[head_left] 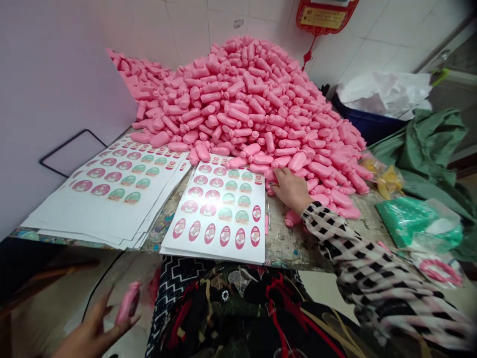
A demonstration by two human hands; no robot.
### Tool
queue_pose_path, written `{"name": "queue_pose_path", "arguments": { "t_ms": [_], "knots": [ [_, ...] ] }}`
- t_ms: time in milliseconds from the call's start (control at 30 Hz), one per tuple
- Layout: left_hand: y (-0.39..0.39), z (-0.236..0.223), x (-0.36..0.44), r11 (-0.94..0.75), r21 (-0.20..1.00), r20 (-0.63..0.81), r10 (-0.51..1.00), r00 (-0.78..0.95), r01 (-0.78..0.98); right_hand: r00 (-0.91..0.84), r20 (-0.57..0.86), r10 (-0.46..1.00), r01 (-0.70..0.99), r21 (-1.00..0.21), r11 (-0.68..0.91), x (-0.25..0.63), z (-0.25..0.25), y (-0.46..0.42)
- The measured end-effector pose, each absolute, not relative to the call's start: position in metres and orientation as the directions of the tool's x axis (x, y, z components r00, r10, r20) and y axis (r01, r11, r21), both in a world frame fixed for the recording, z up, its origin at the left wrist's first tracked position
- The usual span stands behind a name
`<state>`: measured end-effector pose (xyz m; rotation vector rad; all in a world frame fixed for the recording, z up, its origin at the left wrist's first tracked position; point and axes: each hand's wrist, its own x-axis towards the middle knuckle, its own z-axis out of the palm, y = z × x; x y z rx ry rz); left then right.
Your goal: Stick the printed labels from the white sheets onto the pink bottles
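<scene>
Low at the left, below the table edge, my left hand (99, 325) has its fingers spread and slightly blurred. A small pink plastic bottle (128, 303) is at its fingertips, tilted, and does not look gripped. My right hand (292, 191) rests at the front edge of a big heap of pink bottles (238, 109), its fingers curled down. A thin object (274, 184) shows at those fingertips, too small to name. Left of that hand lies a sticker sheet (214, 243) with pink and green labels, on top of a stack.
More sticker sheets (100, 204) are stacked at the left beside a pale panel (55, 99). A thin metal tool (269, 216) lies by the middle stack. At the right are a green packet (417, 223), green cloth (428, 144) and a dark blue bin (354, 117).
</scene>
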<state>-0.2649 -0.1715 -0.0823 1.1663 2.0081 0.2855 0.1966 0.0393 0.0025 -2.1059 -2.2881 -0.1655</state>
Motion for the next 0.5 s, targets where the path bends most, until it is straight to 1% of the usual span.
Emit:
{"name": "queue_pose_path", "arguments": {
  "t_ms": [33, 67, 100, 133, 167, 200, 233, 267, 300, 333, 400, 433, 500],
  "knots": [
    [-0.175, -0.085, -0.273, 0.547, 0.491, -0.478, 0.82, -0.315, 0.679, -0.092, 0.086, 0.992, 0.994, 0.067, 0.086, 0.197, 0.001, 0.041],
    [-0.175, -0.083, -0.275, 0.551, 0.472, -0.469, 0.818, -0.334, 0.688, -0.098, 0.081, 0.992, 0.993, 0.07, 0.093, 0.197, 0.0, 0.042],
    [-0.173, -0.076, -0.272, 0.566, 0.493, -0.484, 0.809, -0.333, 0.661, -0.105, 0.079, 0.991, 0.993, 0.07, 0.1, 0.197, -0.001, 0.043],
    [-0.168, -0.066, -0.264, 0.588, 0.545, -0.533, 0.793, -0.295, 0.598, -0.113, 0.085, 0.99, 0.992, 0.066, 0.108, 0.196, -0.001, 0.042],
    [-0.161, -0.053, -0.25, 0.603, 0.622, -0.596, 0.778, -0.198, 0.499, -0.123, 0.1, 0.987, 0.991, 0.056, 0.118, 0.194, 0.0, 0.04],
    [-0.152, -0.039, -0.233, 0.602, 0.699, -0.613, 0.782, -0.11, 0.387, -0.14, 0.124, 0.982, 0.99, 0.039, 0.136, 0.191, 0.002, 0.036],
    [-0.142, -0.025, -0.212, 0.613, 0.743, -0.634, 0.774, -0.013, 0.269, -0.167, 0.154, 0.974, 0.986, 0.01, 0.168, 0.187, 0.004, 0.029],
    [-0.131, -0.012, -0.19, 0.613, 0.779, -0.623, 0.78, 0.056, 0.136, -0.211, 0.184, 0.96, 0.975, -0.029, 0.22, 0.181, 0.006, 0.02],
    [-0.12, -0.002, -0.167, 0.616, 0.787, -0.605, 0.78, 0.159, -0.028, -0.27, 0.215, 0.939, 0.954, -0.075, 0.292, 0.174, 0.008, 0.009],
    [-0.109, 0.005, -0.146, 0.634, 0.753, -0.576, 0.765, 0.29, -0.177, -0.348, 0.234, 0.908, 0.915, -0.124, 0.383, 0.166, 0.011, -0.004],
    [-0.09, 0.01, -0.107, 0.719, 0.602, -0.541, 0.687, 0.486, -0.346, -0.517, 0.265, 0.814, 0.79, -0.216, 0.573, 0.149, 0.015, -0.033],
    [-0.083, 0.008, -0.092, 0.755, 0.528, -0.514, 0.649, 0.561, -0.389, -0.587, 0.259, 0.767, 0.726, -0.25, 0.641, 0.141, 0.018, -0.048],
    [-0.073, 0.002, -0.07, 0.811, 0.415, -0.493, 0.581, 0.647, -0.412, -0.665, 0.246, 0.705, 0.633, -0.316, 0.707, 0.131, 0.023, -0.071]
  ]
}}
